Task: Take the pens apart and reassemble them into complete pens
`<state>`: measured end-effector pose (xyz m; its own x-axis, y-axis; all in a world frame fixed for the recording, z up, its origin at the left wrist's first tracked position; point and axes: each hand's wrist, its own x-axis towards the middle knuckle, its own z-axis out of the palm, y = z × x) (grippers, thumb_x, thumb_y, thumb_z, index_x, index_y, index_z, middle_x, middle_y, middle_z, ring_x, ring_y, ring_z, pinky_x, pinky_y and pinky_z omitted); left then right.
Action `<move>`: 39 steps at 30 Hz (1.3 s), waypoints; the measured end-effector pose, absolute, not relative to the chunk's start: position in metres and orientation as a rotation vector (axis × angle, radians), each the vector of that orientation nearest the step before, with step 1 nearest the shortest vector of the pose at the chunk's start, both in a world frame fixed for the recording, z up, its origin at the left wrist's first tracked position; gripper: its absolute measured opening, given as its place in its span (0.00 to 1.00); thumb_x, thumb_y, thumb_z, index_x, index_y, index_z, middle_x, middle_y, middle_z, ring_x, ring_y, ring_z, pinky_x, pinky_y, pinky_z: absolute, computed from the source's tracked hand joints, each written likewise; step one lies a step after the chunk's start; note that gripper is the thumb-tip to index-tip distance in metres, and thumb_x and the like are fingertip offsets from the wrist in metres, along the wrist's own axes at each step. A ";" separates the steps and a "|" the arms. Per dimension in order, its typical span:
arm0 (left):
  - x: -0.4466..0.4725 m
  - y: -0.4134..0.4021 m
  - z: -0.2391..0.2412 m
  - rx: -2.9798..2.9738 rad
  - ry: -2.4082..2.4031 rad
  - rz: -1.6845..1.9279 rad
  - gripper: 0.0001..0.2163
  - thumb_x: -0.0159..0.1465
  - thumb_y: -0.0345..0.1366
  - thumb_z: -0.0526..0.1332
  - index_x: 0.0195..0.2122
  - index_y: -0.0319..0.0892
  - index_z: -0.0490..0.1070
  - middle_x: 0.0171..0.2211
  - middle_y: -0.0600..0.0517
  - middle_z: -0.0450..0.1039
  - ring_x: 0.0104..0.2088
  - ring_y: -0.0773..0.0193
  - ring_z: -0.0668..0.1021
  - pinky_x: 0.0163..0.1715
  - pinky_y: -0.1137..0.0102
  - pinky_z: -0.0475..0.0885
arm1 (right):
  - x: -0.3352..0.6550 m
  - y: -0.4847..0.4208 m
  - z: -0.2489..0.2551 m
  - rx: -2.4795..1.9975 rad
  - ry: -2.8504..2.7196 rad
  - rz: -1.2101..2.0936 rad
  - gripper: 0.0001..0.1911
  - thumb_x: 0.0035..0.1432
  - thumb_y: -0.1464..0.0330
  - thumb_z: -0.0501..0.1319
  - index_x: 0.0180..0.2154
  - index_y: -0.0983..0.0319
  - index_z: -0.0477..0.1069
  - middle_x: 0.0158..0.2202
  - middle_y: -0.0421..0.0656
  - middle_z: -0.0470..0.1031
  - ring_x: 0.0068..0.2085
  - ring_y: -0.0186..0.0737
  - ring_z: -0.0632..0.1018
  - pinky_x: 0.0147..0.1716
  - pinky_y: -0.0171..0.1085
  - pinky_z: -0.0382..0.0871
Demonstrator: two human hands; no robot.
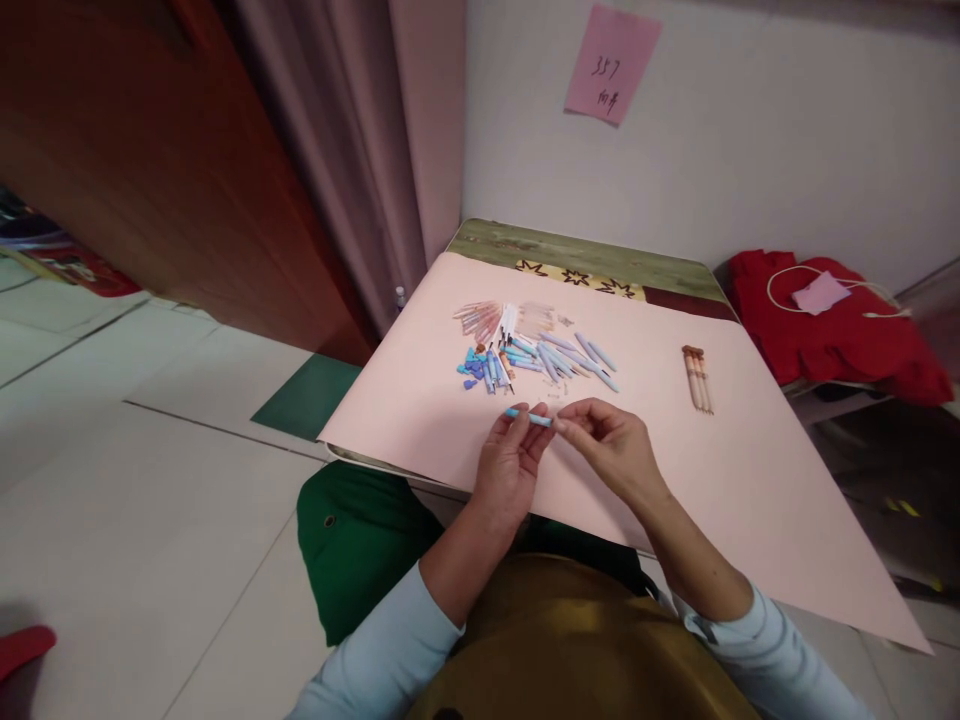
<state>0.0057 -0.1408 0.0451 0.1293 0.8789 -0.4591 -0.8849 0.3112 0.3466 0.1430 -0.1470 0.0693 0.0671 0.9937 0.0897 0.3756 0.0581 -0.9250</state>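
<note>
A light blue pen barrel point(531, 417) lies across the fingers of my left hand point(511, 458), which grips it between thumb and fingers. At its right end my right hand point(611, 445) pinches the tip; whether a small part is also between those fingertips cannot be made out. Just beyond my hands is a group of blue pen pieces point(491, 370) with dark tips, with small blue caps point(471, 368) at its left. Pale lilac and blue pen barrels point(570, 357) lie to the right of these. Pinkish clear tubes point(480, 320) and white refills point(508, 320) lie farther back.
Three assembled pens with brown tops point(697, 380) lie at the right of the pink-covered table point(637, 350). A red cloth bundle point(832, 320) sits past the right edge. A wall point(712, 140) stands behind, and a curtain point(427, 120) hangs at the left.
</note>
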 end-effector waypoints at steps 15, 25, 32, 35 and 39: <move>0.004 -0.140 0.046 -0.116 0.674 1.237 0.08 0.65 0.34 0.59 0.39 0.35 0.75 0.36 0.45 0.80 0.37 0.64 0.81 0.42 0.69 0.75 | 0.124 -0.160 0.076 -1.438 -1.712 0.364 0.05 0.58 0.65 0.63 0.34 0.60 0.73 0.24 0.36 0.71 0.24 0.30 0.71 0.25 0.30 0.68; 0.008 -0.151 0.046 0.126 0.915 1.199 0.09 0.61 0.36 0.63 0.31 0.33 0.73 0.27 0.44 0.79 0.25 0.62 0.79 0.28 0.68 0.76 | 0.130 -0.180 0.068 -1.404 -1.773 0.258 0.02 0.58 0.68 0.62 0.33 0.60 0.72 0.24 0.36 0.71 0.23 0.28 0.70 0.24 0.29 0.66; 0.011 -0.149 0.045 0.104 0.789 1.126 0.07 0.60 0.34 0.64 0.34 0.33 0.75 0.31 0.44 0.80 0.30 0.62 0.81 0.35 0.68 0.78 | 0.132 -0.175 0.066 -1.429 -1.706 0.300 0.04 0.58 0.67 0.62 0.33 0.60 0.72 0.24 0.37 0.71 0.23 0.30 0.70 0.24 0.30 0.67; 0.005 -0.143 0.047 0.092 0.814 1.144 0.05 0.60 0.31 0.64 0.33 0.33 0.75 0.30 0.45 0.80 0.29 0.63 0.81 0.32 0.70 0.78 | 0.137 -0.170 0.064 -1.382 -1.727 0.363 0.05 0.58 0.66 0.63 0.37 0.59 0.74 0.27 0.38 0.74 0.24 0.31 0.71 0.26 0.31 0.68; -0.006 -0.122 0.050 -0.006 0.817 1.233 0.06 0.65 0.29 0.59 0.35 0.32 0.75 0.30 0.46 0.80 0.28 0.67 0.81 0.33 0.72 0.78 | 0.157 -0.145 0.058 -1.433 -1.643 0.343 0.09 0.59 0.63 0.62 0.41 0.59 0.75 0.29 0.40 0.76 0.26 0.33 0.72 0.28 0.33 0.68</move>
